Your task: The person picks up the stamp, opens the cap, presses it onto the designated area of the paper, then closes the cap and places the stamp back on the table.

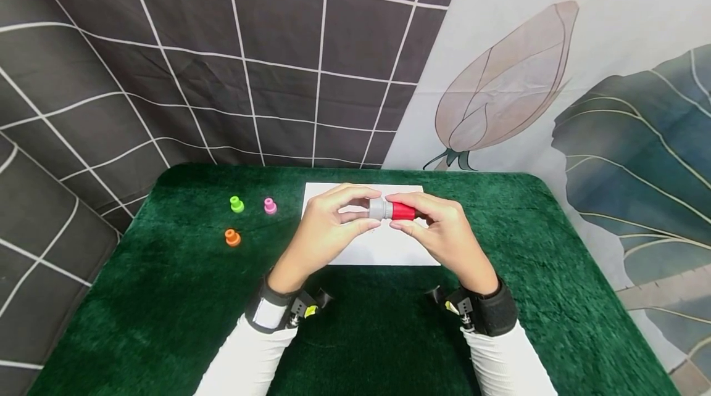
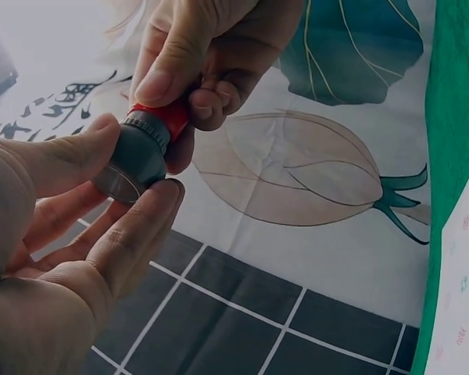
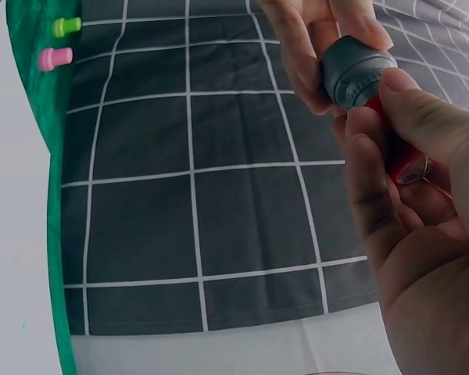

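Observation:
Both hands meet over a white sheet of paper (image 1: 383, 253), around a small cylinder with a red body (image 1: 403, 211) and a wider grey end (image 1: 376, 208). The grey end has a ribbed collar. My left hand (image 1: 321, 226) pinches the grey end between thumb and fingers. From the other side, my right hand (image 1: 449, 229) grips the red body, thumb and fingers curled about it. In the left wrist view, the grey end (image 2: 133, 164) shows a round rim. Part of the red body is hidden behind the right fingers.
Left of the paper stand three small knob-shaped pieces: green (image 1: 237, 204), pink (image 1: 270, 205) and orange (image 1: 232, 237). Tiny coloured marks show on the paper (image 2: 457, 312) in the left wrist view. A green cloth (image 1: 166, 297) covers the table; patterned cloth hangs behind it.

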`<state>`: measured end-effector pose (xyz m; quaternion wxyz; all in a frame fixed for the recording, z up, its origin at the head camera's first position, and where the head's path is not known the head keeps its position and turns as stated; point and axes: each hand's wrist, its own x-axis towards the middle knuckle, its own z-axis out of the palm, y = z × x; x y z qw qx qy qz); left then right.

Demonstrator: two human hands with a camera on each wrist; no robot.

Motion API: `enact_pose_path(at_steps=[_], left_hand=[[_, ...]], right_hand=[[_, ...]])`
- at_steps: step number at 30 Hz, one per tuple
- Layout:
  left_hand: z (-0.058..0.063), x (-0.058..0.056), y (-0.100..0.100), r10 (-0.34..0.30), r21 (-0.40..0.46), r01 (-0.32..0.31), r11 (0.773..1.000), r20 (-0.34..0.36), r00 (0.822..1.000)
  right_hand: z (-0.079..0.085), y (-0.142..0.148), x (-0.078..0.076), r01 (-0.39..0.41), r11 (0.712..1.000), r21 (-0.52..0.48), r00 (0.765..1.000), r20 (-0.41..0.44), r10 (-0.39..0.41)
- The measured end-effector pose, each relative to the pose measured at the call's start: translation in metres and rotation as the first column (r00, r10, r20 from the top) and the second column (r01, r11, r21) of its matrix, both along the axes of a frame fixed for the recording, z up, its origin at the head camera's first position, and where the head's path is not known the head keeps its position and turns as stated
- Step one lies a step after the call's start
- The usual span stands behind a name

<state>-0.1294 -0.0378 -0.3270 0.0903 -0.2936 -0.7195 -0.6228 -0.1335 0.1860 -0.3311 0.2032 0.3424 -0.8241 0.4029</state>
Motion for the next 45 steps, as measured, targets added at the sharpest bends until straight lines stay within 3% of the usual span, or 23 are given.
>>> enact_pose_path(at_steps=[4, 8, 11, 13, 23, 31, 38, 45], left_hand=[[-0.004, -0.002, -0.001, -0.019, 0.031, 0.02, 0.999, -0.027, 0.999], [0.0, -0.005, -0.016, 0.083, 0.054, -0.079, 0.995, -0.091, 0.992], [0.008, -0.005, -0.039, 0.18, 0.088, -0.172, 0.981, -0.096, 0.979], [0.013, -0.003, -0.051, 0.2, 0.106, -0.192, 0.976, -0.073, 0.977], [0.017, -0.001, -0.058, 0.211, 0.099, -0.204, 0.974, -0.061, 0.976], [0.016, -0.003, -0.055, 0.178, 0.106, -0.17, 0.98, -0.072, 0.981], [0.019, -0.001, -0.057, 0.179, 0.098, -0.171, 0.98, -0.075, 0.981], [0.022, 0.0, -0.065, 0.202, 0.11, -0.191, 0.975, -0.106, 0.974]], right_hand=[[0.002, 0.0, 0.001, 0.005, 1.0, -0.003, 1.0, -0.019, -0.005], [0.004, 0.011, 0.0, 0.065, 0.997, -0.035, 0.997, -0.027, -0.066], [0.009, 0.026, 0.002, 0.126, 0.99, -0.068, 0.992, 0.008, -0.125], [0.012, 0.034, 0.004, 0.144, 0.986, -0.079, 0.989, 0.027, -0.143], [0.011, 0.04, 0.003, 0.131, 0.987, -0.089, 0.991, 0.042, -0.127], [0.006, 0.04, -0.002, 0.059, 0.981, -0.183, 0.988, 0.15, -0.031], [0.003, 0.04, -0.006, 0.107, 0.994, 0.012, 0.983, 0.147, -0.108], [-0.008, 0.036, -0.016, 0.167, 0.958, 0.233, 0.968, 0.146, -0.204]])
